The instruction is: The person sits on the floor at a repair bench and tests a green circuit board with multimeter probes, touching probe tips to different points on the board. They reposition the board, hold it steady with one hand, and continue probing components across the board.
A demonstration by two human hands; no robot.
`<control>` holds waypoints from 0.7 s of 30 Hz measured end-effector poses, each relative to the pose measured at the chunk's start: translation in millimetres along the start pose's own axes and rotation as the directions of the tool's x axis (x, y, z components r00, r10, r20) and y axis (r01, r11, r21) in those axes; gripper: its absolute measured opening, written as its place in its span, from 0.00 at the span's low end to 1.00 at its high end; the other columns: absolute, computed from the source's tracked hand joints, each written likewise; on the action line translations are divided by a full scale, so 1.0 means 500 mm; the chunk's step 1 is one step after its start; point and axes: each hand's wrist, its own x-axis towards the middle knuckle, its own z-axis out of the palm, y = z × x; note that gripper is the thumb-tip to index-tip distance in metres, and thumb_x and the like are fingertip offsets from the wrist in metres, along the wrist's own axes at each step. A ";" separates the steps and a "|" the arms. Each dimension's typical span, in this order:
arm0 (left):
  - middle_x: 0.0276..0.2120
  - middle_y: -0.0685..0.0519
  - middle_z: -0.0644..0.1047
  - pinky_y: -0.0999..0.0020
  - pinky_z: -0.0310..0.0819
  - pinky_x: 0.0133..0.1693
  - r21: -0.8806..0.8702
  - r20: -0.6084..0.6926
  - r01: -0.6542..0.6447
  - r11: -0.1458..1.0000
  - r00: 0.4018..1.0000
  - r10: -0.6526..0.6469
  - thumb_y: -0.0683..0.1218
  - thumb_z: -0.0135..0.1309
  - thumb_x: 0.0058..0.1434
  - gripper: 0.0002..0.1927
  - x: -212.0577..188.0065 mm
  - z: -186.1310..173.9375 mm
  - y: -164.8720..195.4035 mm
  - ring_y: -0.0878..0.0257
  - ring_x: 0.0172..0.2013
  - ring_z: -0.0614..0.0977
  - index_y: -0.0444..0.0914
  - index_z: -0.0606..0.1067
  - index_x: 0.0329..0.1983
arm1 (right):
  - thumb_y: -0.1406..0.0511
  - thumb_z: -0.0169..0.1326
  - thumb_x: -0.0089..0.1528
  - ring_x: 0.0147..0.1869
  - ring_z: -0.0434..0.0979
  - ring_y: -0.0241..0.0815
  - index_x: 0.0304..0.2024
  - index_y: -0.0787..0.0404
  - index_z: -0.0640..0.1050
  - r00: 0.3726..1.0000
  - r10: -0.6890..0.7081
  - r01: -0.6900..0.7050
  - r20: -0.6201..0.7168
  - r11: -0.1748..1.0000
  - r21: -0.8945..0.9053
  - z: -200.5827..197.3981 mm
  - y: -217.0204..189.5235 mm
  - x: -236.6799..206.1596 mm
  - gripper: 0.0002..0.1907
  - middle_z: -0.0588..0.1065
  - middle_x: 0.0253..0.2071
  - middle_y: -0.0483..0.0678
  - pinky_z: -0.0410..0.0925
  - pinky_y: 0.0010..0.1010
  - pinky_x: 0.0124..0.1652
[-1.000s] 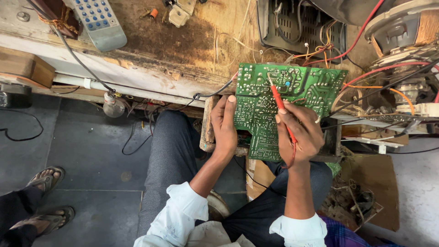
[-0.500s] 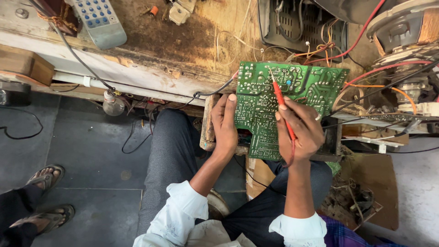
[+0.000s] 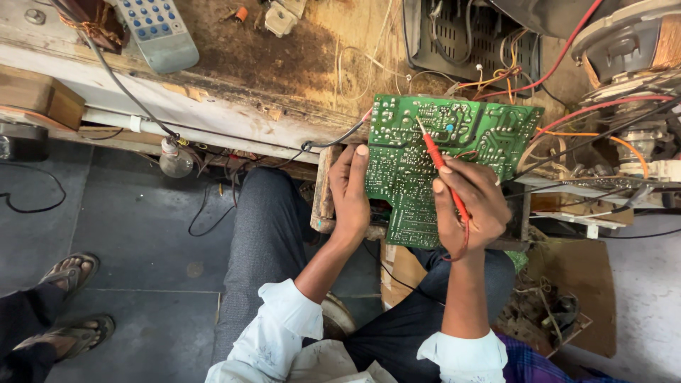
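Observation:
A green circuit board [image 3: 454, 138] is tilted up over my lap, solder side toward me. My left hand [image 3: 349, 191] grips its left edge, thumb on the face. My right hand [image 3: 472, 206] holds a red test probe [image 3: 440, 167] like a pen. The probe's tip touches the board near its upper middle, beside a small blue dot. A red lead runs from the probe down past my right wrist. Wires go from the board's right and left edges to other gear.
A worn wooden workbench [image 3: 284, 64] lies ahead, with a grey remote control [image 3: 159, 32] on it. A speaker and coil assembly [image 3: 631, 42] sits at the top right. A bulb [image 3: 174, 159] hangs under the bench. Another person's sandalled feet [image 3: 67, 305] are at the lower left.
The probe tip has shifted slightly along the upper part of the board. My left hand keeps its grip on the board's edge.

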 end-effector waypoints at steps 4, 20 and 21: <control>0.29 0.64 0.67 0.76 0.55 0.34 -0.026 0.005 0.024 0.999 1.000 -0.024 0.51 0.47 0.76 0.16 0.001 0.001 0.003 0.76 0.32 0.62 0.35 0.73 0.38 | 0.75 0.64 0.65 0.51 0.81 0.51 0.50 0.69 0.80 0.999 0.027 -0.029 -0.047 0.999 -0.027 0.006 0.000 -0.001 0.11 0.80 0.50 0.58 0.74 0.34 0.51; 0.31 0.64 0.71 0.76 0.59 0.36 -0.024 0.005 0.012 1.000 1.000 -0.012 0.51 0.46 0.77 0.15 -0.004 -0.006 -0.005 0.77 0.33 0.65 0.36 0.73 0.39 | 0.67 0.60 0.69 0.46 0.81 0.48 0.52 0.67 0.78 0.981 0.100 -0.099 -0.168 0.995 0.020 -0.059 -0.002 -0.074 0.11 0.79 0.48 0.58 0.73 0.31 0.45; 0.32 0.64 0.70 0.76 0.58 0.36 -0.022 0.006 0.001 1.000 1.000 0.000 0.51 0.47 0.77 0.15 -0.003 -0.007 -0.006 0.77 0.33 0.64 0.36 0.73 0.38 | 0.68 0.60 0.68 0.46 0.80 0.49 0.51 0.68 0.78 0.984 0.066 -0.071 -0.168 0.997 -0.023 -0.061 -0.006 -0.081 0.11 0.79 0.48 0.59 0.73 0.31 0.45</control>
